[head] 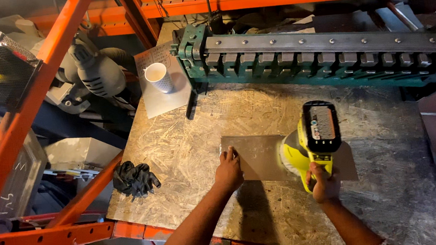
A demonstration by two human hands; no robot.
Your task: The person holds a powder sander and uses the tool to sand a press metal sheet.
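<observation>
A flat grey metal sheet (262, 155) lies on the wooden table (189, 156), near the front edge and about in the middle. The left hand (228, 169) presses down on the left end of the sheet. Its fingers are spread flat on the metal and it is not gripping anything.

The right hand (322, 181) is closed tight around the handle of a yellow power sander (310, 143). The round part of the sander sits on the right half of the sheet. A black battery is on top of the sander.

A pair of black gloves (134, 178) lies in a heap at the left edge of the table, well apart from the hands. A white cup (158, 77) stands on a sheet of paper (161, 98) at the back left corner. A long green metal bending machine (322, 57) runs along the back edge of the table. Orange shelf beams (34, 95) cross on the left side, and a grey drill (97, 70) hangs behind them.
</observation>
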